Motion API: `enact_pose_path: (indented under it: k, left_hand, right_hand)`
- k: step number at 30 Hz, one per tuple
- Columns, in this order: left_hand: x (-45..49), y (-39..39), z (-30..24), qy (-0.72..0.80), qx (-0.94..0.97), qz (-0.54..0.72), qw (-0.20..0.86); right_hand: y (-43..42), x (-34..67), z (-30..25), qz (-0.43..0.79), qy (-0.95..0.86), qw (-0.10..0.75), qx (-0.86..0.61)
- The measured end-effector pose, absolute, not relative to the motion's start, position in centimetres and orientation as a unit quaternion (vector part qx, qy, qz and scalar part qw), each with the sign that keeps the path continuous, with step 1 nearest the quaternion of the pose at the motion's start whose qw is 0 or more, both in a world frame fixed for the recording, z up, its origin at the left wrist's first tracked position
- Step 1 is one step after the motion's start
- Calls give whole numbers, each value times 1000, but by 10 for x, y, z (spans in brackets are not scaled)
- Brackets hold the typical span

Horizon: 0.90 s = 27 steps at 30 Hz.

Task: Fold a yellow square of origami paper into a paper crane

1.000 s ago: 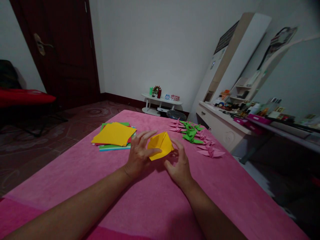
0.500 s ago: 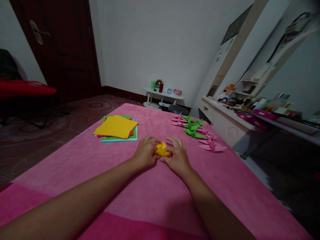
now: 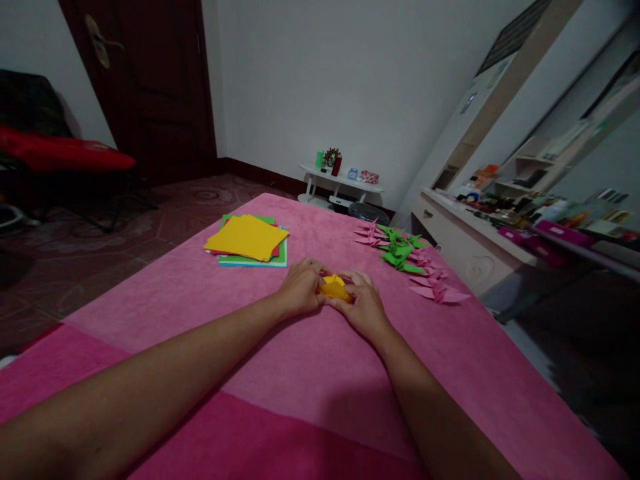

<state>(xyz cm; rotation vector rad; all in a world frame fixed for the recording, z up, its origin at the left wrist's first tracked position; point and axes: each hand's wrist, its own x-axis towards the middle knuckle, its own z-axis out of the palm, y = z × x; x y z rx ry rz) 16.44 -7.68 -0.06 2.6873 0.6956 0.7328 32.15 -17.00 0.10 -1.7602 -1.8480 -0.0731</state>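
A small piece of folded yellow origami paper sits between my two hands, low over the pink cloth. My left hand grips its left side, thumb toward me and fingers curled behind. On the right side, my right hand pinches it with thumb and fingers. The fingers cover both ends of the paper, so its full shape is hidden. To the left, beyond my left hand, lies a stack of coloured paper sheets with yellow on top.
Green folded paper cranes and pink folded paper cranes stand in a group at the right edge. Behind the table is a low white shelf. A cluttered dresser is at right, a red-draped chair at left.
The camera view has shifted, so the scene sits slightly further right and higher. Both hands stay on the yellow paper, and its folded flaps look wider and flatter.
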Motion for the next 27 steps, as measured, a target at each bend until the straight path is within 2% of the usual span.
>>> enact_pose_path:
  k: [9,13,22,27]
  left_hand:
    - [165,-66,-3,230,927,248,163]
    - [161,-57,0,183,947,211,161]
    - [150,-48,21,136,977,132,97]
    - [147,-43,24,131,981,104,97]
  right_hand:
    - [-165,321,-1,9,-685,313,-658]
    - [-163,321,-2,6,-696,297,-653]
    - [-163,323,-1,-5,-711,268,-650]
    - [-164,322,0,-3,-711,261,-653]
